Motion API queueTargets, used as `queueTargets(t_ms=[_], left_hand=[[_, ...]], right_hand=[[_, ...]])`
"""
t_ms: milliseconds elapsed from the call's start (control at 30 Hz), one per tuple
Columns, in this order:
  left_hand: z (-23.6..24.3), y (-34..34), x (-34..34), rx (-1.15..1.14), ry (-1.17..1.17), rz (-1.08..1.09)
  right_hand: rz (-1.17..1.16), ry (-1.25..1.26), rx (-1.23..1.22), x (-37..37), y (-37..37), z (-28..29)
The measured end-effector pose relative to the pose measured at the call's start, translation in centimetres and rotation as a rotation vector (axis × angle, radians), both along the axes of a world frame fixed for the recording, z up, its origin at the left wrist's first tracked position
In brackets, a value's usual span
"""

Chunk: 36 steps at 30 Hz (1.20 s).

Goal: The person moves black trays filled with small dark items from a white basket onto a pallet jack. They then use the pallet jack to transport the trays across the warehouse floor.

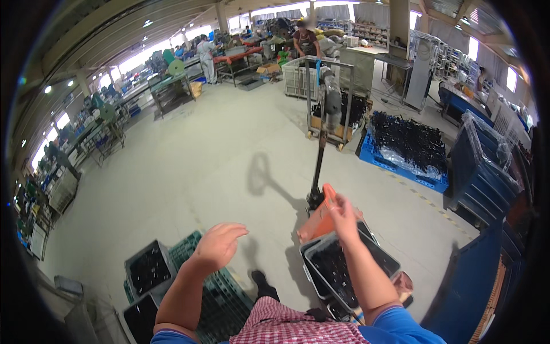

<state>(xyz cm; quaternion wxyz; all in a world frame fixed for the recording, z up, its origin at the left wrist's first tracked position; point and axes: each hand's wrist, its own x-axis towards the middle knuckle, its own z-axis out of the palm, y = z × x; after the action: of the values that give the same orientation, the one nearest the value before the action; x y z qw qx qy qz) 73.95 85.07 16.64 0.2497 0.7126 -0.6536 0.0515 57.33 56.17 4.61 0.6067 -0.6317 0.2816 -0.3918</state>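
— Wide grey concrete floor (189,166) is stretching away under a long factory hall, with workbenches lining the left side. What is sitting nearest the person?

— An orange pallet jack (321,215) is standing just ahead of them. Its long black handle (323,114) is rising from the orange body and pointing away from the person, toward the far end of the hall, tilting only slightly off upright. Its shadow is falling on the floor to the left.

— And the hands?

— The right hand (342,213) is reaching forward with its fingers stretched out and loosely together, lying over the orange body of the jack; whether it is actually touching it cannot be told. The left hand (219,243) is hovering open, palm down, fingers spread a little, holding nothing, above a green slatted crate (220,292).

— How many bins is the person standing among?

— Two grey bins (349,266) full of small black parts are lying stacked, slightly offset, under the right forearm, just behind the jack. Two more grey bins (148,268) with black parts are sitting at lower left, beside the green crate.

— Anything farther off?

— One blue pallet (401,169) is carrying a heap of black parts to the right, and two people are working at the far end.
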Motion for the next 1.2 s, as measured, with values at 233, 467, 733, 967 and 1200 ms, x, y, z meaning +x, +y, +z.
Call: queueTargets(t_ms=[233, 467, 733, 967, 1200], left_hand=[[1.8, -11.2, 17.1, -0.001, -0.009, -0.177], [4.6, -26.2, 28.3, -0.024, -0.033, -0.415], [6.0, -45.1, 35.5, -0.121, -0.140, -0.626], [6.1, -63.2, 36.3, -0.242, 0.046, -0.805], [1.3, -76.5, 34.5, 0.065, 0.654, -1.039]], right_hand=[[-0.492, -0.103, -0.443, 14.1, -12.2, 9.8], [-0.659, -0.108, -0.403, 19.2, -18.7, 11.5], [-1.104, 0.268, -0.946, 22.0, -21.9, 9.6], [-1.179, 0.429, -0.932, 20.6, -21.1, 9.8], [-1.385, 0.411, -0.787, 22.6, -22.1, 9.3]])
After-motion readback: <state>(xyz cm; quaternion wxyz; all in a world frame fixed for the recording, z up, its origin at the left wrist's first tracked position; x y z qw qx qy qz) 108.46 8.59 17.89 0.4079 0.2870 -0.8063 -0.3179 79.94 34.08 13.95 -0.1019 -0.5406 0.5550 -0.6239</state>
